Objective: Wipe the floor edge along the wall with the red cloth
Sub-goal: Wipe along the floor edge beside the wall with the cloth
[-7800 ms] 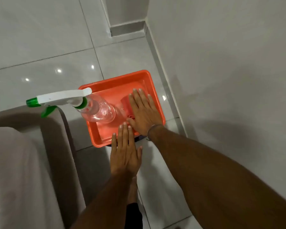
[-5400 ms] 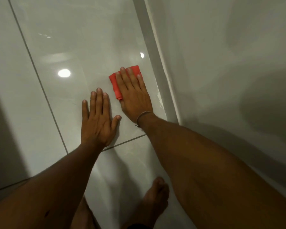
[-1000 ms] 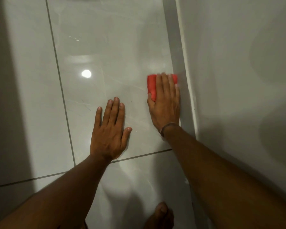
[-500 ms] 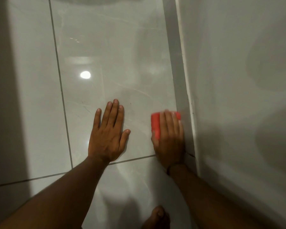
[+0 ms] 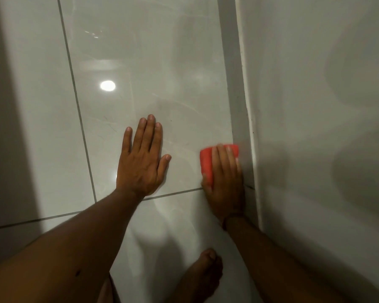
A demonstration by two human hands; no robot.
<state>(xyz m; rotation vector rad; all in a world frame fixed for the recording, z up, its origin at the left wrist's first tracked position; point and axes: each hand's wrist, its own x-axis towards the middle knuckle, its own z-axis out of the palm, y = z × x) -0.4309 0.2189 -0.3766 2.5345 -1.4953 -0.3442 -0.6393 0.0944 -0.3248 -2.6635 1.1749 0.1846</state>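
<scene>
The folded red cloth [image 5: 206, 162] lies flat on the glossy grey floor tile, right beside the grey skirting strip [image 5: 236, 101] at the foot of the wall [image 5: 315, 106]. My right hand [image 5: 225, 182] presses down on it, fingers pointing forward; most of the cloth is hidden under the palm, and only its left and front edges show. My left hand [image 5: 142, 162] rests flat on the tile to the left, fingers spread, holding nothing.
A bare foot [image 5: 202, 274] stands on the tile below my right hand. Grout lines [image 5: 74, 90] cross the floor. A dark shadowed band [image 5: 7, 127] runs down the left side. Open tile stretches ahead along the wall.
My right hand has slid the red cloth back toward me along the skirting over the last second. My left hand has stayed planted on the tile.
</scene>
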